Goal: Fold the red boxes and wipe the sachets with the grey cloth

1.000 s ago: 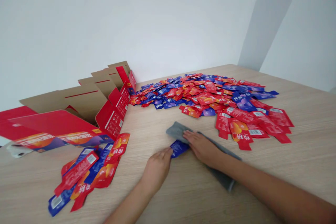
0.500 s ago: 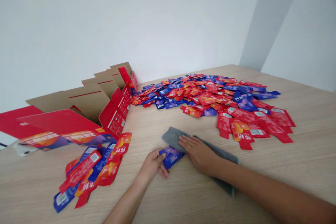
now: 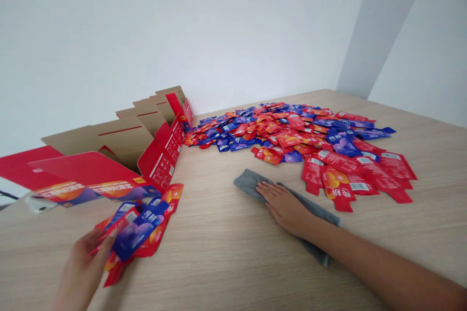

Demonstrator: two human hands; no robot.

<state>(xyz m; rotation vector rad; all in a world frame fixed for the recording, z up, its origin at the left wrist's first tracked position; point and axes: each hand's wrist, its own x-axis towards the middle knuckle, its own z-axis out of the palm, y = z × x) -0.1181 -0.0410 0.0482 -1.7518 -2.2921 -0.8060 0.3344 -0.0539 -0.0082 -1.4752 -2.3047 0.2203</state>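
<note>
My left hand (image 3: pixel 85 257) is at the small pile of red and blue pouches (image 3: pixel 148 243) on the left, slightly blurred. Its thumb lies at the near edge of a blue pouch with purple fruit print (image 3: pixel 136 231), and its fingers curl by a red pouch under it. Where exactly the fingers grip is partly hidden. On a folded grey cloth (image 3: pixel 246 182) to the right, my right hand (image 3: pixel 282 206) rests flat with its fingers stretched out. The cloth lies slantwise on the table, partly covered by that hand and forearm.
A large heap of red and blue pouches (image 3: pixel 277 131) spreads over the back and right of the wooden table (image 3: pixel 204 252). Open red cardboard boxes (image 3: pixel 98 170) stand in a row at left. A white object (image 3: pixel 40 204) lies beside the nearest box. Behind is a wall.
My left hand has moved left with the blue pouch from beside the cloth to the small pile, where the pouch now lies on top. My right hand and the cloth have shifted slightly right.
</note>
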